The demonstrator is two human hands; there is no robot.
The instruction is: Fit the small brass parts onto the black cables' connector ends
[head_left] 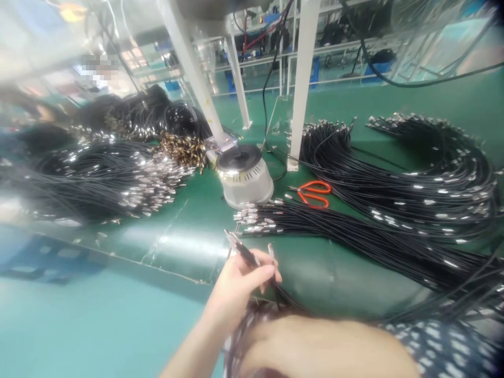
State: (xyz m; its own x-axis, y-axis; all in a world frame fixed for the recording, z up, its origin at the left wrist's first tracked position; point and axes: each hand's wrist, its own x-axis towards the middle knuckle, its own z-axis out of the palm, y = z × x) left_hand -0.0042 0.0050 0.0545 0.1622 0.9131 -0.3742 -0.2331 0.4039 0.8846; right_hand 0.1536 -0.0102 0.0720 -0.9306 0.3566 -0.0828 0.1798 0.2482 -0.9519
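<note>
Pinching thin black cables (248, 256) near their metal tips, narrowly between thumb and fingers of the left hand (252, 273), above the green table (189, 236), just short of the cable bundle (299, 218). Best gripped lightly, with tips level and strands untwisted. Cannot tell the finger opening of the right hand (271, 344), low and blurred.

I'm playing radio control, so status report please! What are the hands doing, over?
Left hand gripping black cables near their metal tips. Right hand blurred at bottom edge, grip unclear. Orange-handled tool beyond the cable bundle, seemingly out of the way.
</note>
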